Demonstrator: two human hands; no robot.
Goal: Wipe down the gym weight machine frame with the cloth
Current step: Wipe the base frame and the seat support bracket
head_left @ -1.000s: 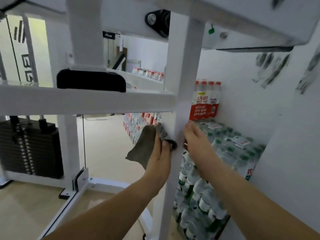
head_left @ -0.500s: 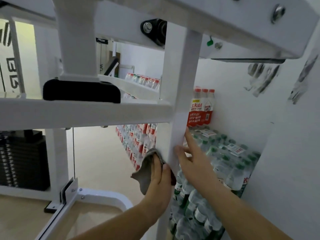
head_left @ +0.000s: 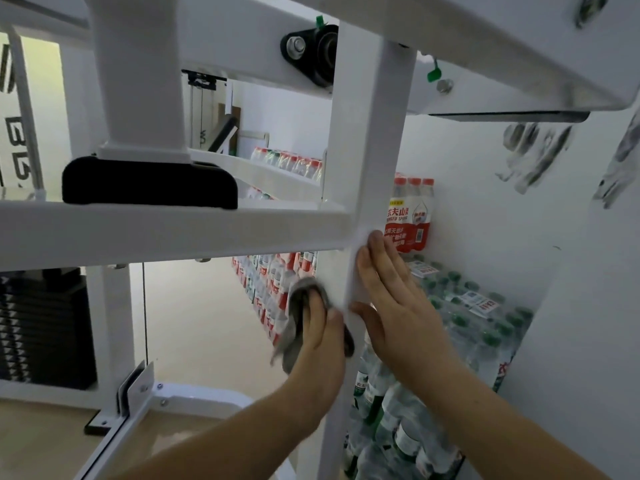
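Note:
The white weight machine frame [head_left: 367,150] fills the view, with an upright post at the centre and a horizontal beam [head_left: 173,233] joining it from the left. My left hand [head_left: 320,337] grips a grey cloth [head_left: 296,320] and presses it against the left face of the post, just below the beam. Part of the cloth hangs loose to the left. My right hand [head_left: 391,299] lies flat with straight fingers on the right face of the post, its fingertips reaching the level of the beam.
Shrink-wrapped packs of water bottles [head_left: 460,323] are stacked right of the post against the white wall [head_left: 519,220]. More bottles [head_left: 273,282] line the far wall. A black weight stack [head_left: 41,327] stands at left; a black pad [head_left: 149,183] sits on the beam. The frame base [head_left: 138,407] lies on the floor.
Both hands slid down the post and have come back up to just under the beam. The camera has moved closer to the frame.

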